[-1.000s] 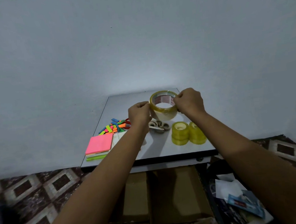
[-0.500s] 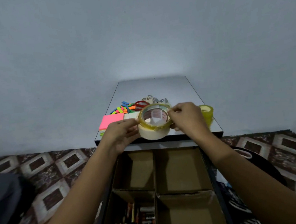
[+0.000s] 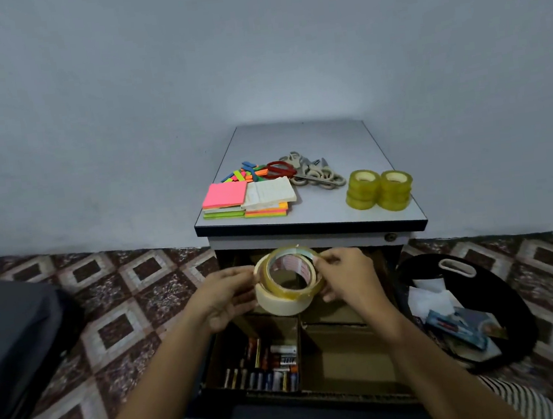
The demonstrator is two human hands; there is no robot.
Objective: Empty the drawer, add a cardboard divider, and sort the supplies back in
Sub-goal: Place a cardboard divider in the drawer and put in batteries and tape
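Note:
Both my hands hold two big tape rolls stacked together above the open drawer: a clear brown roll (image 3: 314, 285) on a cream masking roll (image 3: 280, 304). My left hand (image 3: 224, 295) grips their left side, my right hand (image 3: 347, 275) pinches the right rim. The drawer (image 3: 349, 358) below has cardboard dividers (image 3: 300, 336) forming compartments. The front left compartment holds several pens and markers (image 3: 268, 370); the front right one shows bare cardboard.
On the cabinet top (image 3: 315, 137) lie sticky note pads (image 3: 226, 196), coloured flags (image 3: 247, 174), scissors (image 3: 302, 172) and small yellow tape rolls (image 3: 379, 190). A black bag (image 3: 502, 291) with papers sits on the floor at right, a dark object (image 3: 15, 339) at left.
Both hands carried the two tape rolls from above the cabinet top down and toward me, over the open drawer. My view tilted downward, showing more of the drawer.

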